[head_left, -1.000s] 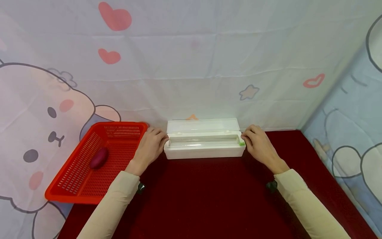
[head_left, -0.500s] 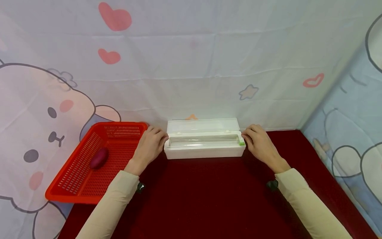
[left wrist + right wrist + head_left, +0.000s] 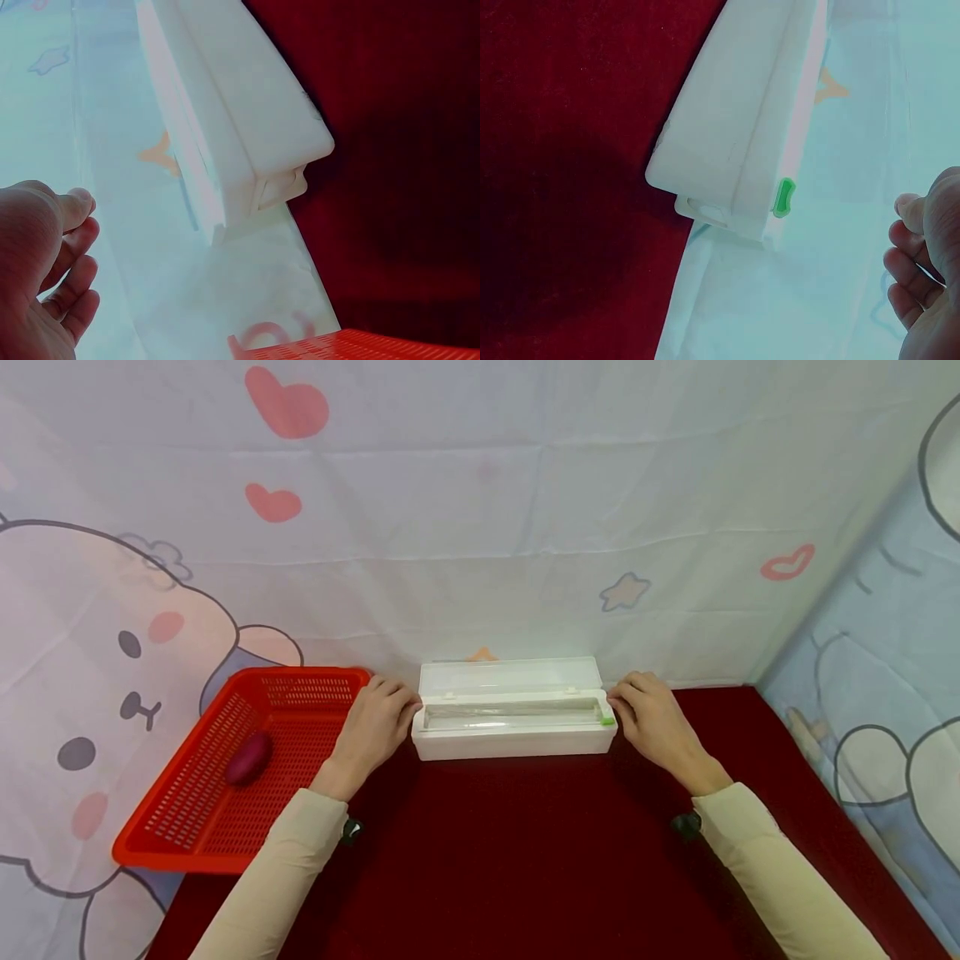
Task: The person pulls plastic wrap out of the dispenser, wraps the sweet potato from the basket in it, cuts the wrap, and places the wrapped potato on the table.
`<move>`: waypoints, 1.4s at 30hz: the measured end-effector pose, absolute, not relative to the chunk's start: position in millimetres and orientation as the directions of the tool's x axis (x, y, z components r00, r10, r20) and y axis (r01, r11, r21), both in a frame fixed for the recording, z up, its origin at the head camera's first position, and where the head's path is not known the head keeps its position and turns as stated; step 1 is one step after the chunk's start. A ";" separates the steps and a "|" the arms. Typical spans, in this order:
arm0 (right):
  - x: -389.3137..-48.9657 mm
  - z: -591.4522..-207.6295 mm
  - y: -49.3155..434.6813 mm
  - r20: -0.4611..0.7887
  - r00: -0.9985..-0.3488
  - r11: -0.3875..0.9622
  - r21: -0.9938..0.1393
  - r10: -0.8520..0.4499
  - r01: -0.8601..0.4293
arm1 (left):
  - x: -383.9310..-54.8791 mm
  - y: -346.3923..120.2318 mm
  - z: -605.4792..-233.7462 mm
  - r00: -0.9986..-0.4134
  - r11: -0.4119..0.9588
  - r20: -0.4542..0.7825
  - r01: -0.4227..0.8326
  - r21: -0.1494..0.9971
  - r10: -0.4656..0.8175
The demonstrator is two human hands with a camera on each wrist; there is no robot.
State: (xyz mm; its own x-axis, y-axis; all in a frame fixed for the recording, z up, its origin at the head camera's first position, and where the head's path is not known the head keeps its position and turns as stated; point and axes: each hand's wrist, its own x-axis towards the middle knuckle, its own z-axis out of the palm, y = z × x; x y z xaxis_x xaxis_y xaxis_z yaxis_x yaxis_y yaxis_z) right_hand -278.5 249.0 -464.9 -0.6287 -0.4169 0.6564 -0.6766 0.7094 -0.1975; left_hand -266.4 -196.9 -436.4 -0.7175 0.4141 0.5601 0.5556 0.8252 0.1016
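A long white dispenser box (image 3: 514,743) stands lengthwise near the back of the table, its translucent lid (image 3: 510,675) raised. Inside lies what looks like a roll of clear film (image 3: 510,714); a green slider (image 3: 783,198) sits at the box's right end. My left hand (image 3: 375,722) hovers at the left end, fingers curled, thumb near the forefinger. At the opposite end my right hand (image 3: 648,722) mirrors it. Both wrist views show a gap between the fingers and the box walls. I cannot tell whether either hand pinches clear film.
A red plastic basket (image 3: 180,862) stands left of the box, close to my left forearm, with a purple oval item (image 3: 249,758) in it. Dark red cloth (image 3: 517,852) covers the table. A printed curtain (image 3: 450,527) hangs right behind the box and along the right side.
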 end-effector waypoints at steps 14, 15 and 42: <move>-276.3 -454.8 249.7 0.676 -0.609 0.696 -0.196 -0.414 -0.691 | -266.3 -197.0 -426.7 -0.699 0.814 0.576 0.573 0.094 0.425; -276.4 -454.4 249.7 0.678 -0.609 0.695 -0.198 -0.413 -0.691 | -266.1 -197.2 -426.2 -0.700 0.815 0.576 0.572 0.096 0.423; -275.5 -431.4 249.6 0.712 -0.552 0.659 -0.168 -0.433 -0.733 | -263.3 -199.9 -411.0 -0.689 0.809 0.600 0.577 0.115 0.406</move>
